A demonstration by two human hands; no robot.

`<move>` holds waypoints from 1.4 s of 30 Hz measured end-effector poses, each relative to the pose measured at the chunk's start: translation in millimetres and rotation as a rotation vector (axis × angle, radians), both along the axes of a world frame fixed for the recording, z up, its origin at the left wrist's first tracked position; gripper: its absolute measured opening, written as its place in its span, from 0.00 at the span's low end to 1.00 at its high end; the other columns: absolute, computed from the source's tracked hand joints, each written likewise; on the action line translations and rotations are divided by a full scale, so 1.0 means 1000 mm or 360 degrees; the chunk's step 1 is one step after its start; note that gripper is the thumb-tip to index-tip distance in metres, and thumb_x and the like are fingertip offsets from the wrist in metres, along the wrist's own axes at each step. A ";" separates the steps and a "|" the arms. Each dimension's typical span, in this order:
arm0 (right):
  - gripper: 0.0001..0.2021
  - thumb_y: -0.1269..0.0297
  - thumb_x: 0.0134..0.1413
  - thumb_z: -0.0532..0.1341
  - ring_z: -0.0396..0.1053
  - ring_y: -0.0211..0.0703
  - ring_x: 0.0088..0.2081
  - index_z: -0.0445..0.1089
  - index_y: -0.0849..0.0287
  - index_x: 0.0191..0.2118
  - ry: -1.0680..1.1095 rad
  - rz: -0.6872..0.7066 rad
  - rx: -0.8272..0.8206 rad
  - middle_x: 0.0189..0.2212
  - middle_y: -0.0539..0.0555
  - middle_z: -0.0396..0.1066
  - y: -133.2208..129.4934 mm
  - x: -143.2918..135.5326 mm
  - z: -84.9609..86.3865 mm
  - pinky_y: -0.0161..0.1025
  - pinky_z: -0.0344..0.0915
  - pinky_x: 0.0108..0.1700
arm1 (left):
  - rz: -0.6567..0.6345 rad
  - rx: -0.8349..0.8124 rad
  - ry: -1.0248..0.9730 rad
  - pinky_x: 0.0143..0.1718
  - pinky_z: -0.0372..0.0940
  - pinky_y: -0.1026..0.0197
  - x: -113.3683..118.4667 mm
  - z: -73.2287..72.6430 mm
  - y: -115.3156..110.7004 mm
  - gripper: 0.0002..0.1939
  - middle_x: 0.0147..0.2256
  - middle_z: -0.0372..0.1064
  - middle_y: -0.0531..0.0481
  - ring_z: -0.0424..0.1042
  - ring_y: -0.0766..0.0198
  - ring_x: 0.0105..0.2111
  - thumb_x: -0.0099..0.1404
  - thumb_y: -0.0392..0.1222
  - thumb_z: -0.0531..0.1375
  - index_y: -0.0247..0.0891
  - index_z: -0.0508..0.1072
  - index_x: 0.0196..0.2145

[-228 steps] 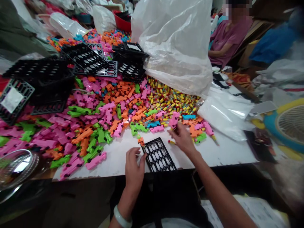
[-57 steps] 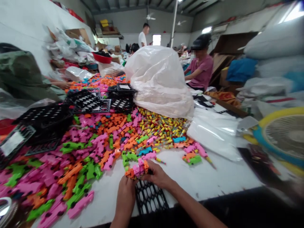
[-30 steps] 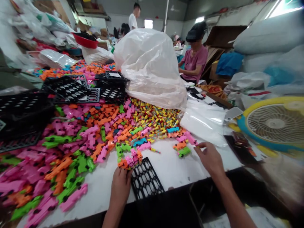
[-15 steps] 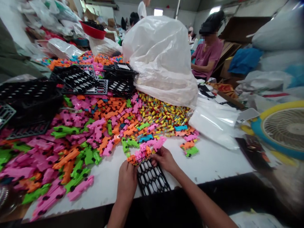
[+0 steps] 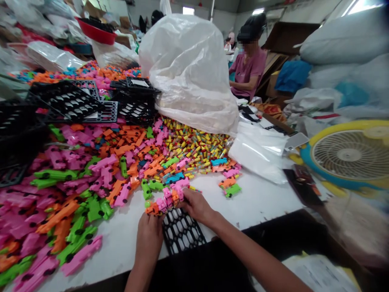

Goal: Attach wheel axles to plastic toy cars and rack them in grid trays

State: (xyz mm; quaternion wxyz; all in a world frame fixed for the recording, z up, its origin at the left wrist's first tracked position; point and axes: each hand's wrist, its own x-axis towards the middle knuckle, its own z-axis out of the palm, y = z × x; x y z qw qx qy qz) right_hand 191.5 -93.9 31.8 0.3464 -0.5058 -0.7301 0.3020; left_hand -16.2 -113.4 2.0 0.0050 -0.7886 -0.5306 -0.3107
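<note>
- Lying on one table [image 5: 249,211], one black tray [image 5: 184,233] was bordered by one left hand [image 5: 148,235]
- One orange car [image 5: 176,195] was touched by one right hand [image 5: 198,207]
- Neither hand's grasp could be told

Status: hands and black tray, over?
Left hand, right hand at toy cars, far end of black tray. Tray on white tabletop. Car pile close, left and beyond.
</note>
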 end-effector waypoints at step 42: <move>0.15 0.54 0.45 0.67 0.64 0.34 0.16 0.64 0.55 0.34 0.0936 -0.0383 -0.0649 0.16 0.41 0.64 -0.004 0.009 -0.008 0.32 0.58 0.20 | 0.0068 -0.0257 -0.0210 0.41 0.68 0.50 -0.001 0.000 -0.006 0.13 0.35 0.69 0.43 0.69 0.53 0.39 0.66 0.45 0.51 0.38 0.71 0.41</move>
